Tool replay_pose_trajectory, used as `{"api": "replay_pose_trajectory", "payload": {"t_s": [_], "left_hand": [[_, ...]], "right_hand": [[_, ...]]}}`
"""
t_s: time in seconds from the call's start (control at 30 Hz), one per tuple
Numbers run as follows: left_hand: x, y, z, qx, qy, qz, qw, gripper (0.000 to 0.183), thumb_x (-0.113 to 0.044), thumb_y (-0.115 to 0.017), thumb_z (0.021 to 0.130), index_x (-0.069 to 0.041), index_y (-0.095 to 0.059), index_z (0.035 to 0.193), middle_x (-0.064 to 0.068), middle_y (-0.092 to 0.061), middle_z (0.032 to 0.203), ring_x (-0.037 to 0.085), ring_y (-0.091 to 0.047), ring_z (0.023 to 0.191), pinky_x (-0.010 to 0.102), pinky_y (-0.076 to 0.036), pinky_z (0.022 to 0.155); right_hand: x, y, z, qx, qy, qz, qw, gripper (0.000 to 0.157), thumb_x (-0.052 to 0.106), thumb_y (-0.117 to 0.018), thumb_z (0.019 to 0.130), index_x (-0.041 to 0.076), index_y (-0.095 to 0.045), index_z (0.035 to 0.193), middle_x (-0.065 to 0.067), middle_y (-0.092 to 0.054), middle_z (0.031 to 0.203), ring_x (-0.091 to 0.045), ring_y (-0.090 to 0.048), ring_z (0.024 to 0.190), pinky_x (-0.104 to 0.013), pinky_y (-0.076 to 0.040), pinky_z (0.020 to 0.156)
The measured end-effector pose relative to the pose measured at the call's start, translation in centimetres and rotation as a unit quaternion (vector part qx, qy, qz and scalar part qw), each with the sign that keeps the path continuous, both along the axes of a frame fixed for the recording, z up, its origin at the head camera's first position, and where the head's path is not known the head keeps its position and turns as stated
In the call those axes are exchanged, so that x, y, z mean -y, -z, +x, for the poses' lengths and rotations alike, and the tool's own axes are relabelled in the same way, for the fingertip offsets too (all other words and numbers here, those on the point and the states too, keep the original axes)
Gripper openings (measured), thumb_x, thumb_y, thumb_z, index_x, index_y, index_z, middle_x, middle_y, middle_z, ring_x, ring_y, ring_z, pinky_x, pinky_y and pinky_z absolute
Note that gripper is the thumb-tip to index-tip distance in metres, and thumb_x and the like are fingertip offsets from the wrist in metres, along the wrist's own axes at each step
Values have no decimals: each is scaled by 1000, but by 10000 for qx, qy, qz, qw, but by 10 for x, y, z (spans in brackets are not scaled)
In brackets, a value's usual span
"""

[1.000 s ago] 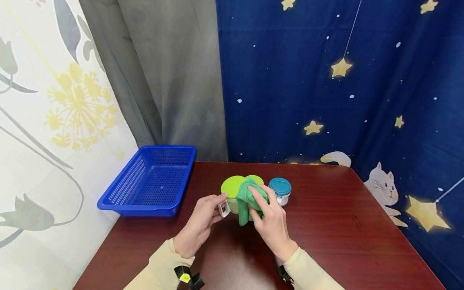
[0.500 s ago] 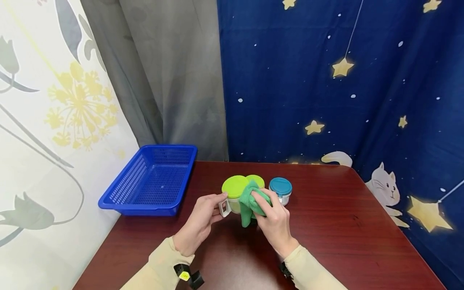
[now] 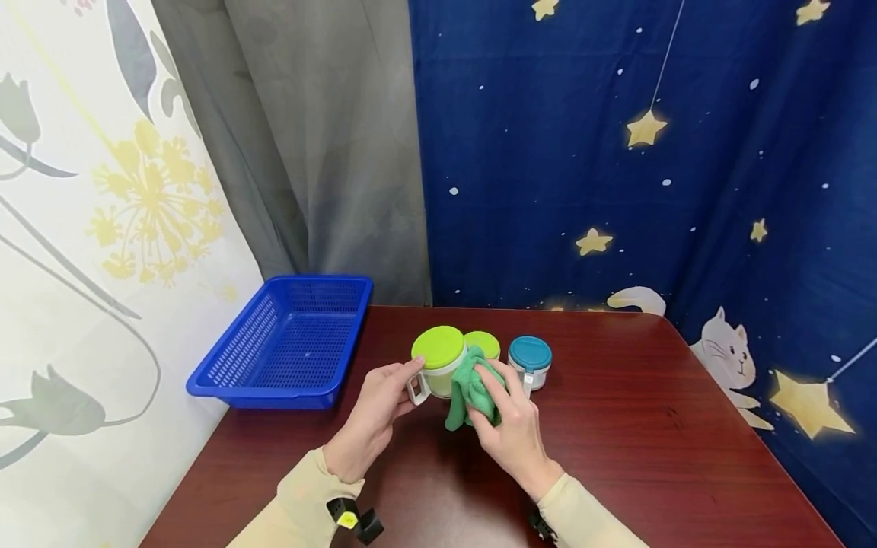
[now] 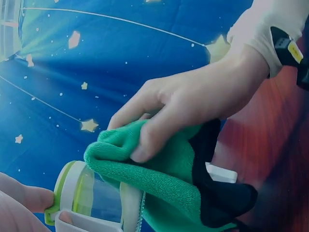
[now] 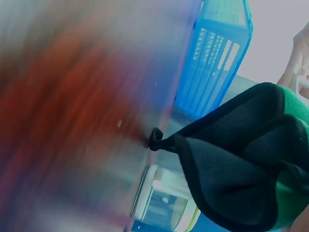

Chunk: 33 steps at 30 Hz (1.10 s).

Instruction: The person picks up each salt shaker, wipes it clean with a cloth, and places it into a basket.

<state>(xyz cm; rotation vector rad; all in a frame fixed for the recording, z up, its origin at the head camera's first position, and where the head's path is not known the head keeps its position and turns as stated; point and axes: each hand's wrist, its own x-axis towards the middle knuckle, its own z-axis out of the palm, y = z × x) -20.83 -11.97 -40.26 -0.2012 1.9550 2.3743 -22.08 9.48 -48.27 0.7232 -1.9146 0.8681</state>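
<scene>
Surface point(image 3: 630, 434): dark red-brown, wood-grained, glossy towards the near side, far right corner rounded. At its far left, a blue perforated basket point(image 3: 315, 341), upright. Towards the far edge I note a green-lidded container point(image 3: 483, 344), base hidden from me; near its right, a blue-lidded container point(image 3: 531, 355), upright.

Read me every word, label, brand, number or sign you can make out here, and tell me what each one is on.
No text can be read.
Yellow tag at the left wrist: tiny dark marks, too small to read.
Yellow tag at the right wrist: too blurred to read.
Green-lidded jar in the left hand, green cloth, blue basket: no lettering visible.
</scene>
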Motion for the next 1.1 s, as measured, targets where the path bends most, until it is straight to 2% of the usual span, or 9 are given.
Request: {"api": "replay_pose_trajectory", "payload": {"t_s": [0.1,0.17,0.3,0.43,0.6,0.87,1.0,1.1], "left_hand": [[1,-1,0,-53,-23,-67,10000,40,-31,-75,91,-9,-54,65,7,-64,71,22,-69,78,31,-54,69],[1,-2,1,-105,9,-90,9999,40,-31,-75,91,-10,-54,64,5,-61,68,23,-68,78,33,-54,72],[2,-4,2,-161,156,-121,9997,38,-28,-74,92,-9,-55,65,3,-56,65,22,-64,75,37,-54,76],[3,-5,3,-162,202,-97,9996,38,-26,-74,92,-8,-54,65,4,-52,65,22,-59,72,37,-54,73],[3,-3,1,-175,192,7,9997,38,-23,-75,90,-7,-53,65,7,-52,68,23,-59,75,37,-54,72],[5,1,3,-68,344,-46,9994,35,-21,-76,89,-8,-56,64,4,-54,68,23,-58,70,37,-54,74],[5,2,4,-121,350,-45,9993,36,-21,-76,89,-7,-54,64,4,-53,70,24,-58,76,36,-52,75],[3,2,5,-70,444,-276,9986,37,-24,-74,91,-9,-52,65,4,-53,71,23,-58,78,36,-52,72]], "right_hand": [[5,-3,3,300,-84,-146,9994,57,30,-77,85,16,-60,138,-10,-54,139,-22,-61,110,-42,-57,78],[7,-5,5,443,-45,-296,9986,55,32,-78,86,18,-61,136,-8,-54,139,-22,-60,112,-37,-56,82],[10,-10,7,536,48,-650,9964,45,23,-77,86,20,-66,129,-6,-57,135,-23,-58,117,-25,-49,93],[9,-15,6,449,-58,-884,9951,41,12,-75,84,19,-69,124,-7,-60,130,-24,-59,116,-20,-44,97],[6,-24,1,476,-148,-962,9941,41,7,-74,84,19,-71,123,-4,-62,130,-23,-60,115,-19,-46,95],[-3,-44,-3,846,-349,-788,9927,42,3,-71,85,23,-72,123,3,-63,127,-17,-60,114,-22,-49,90],[-4,-47,-2,926,-420,-576,9932,43,2,-68,86,23,-71,123,3,-62,127,-16,-60,114,-23,-49,87],[-4,-47,-2,882,-370,-471,9943,45,1,-66,85,23,-71,123,2,-63,127,-17,-60,113,-23,-50,87]]}}
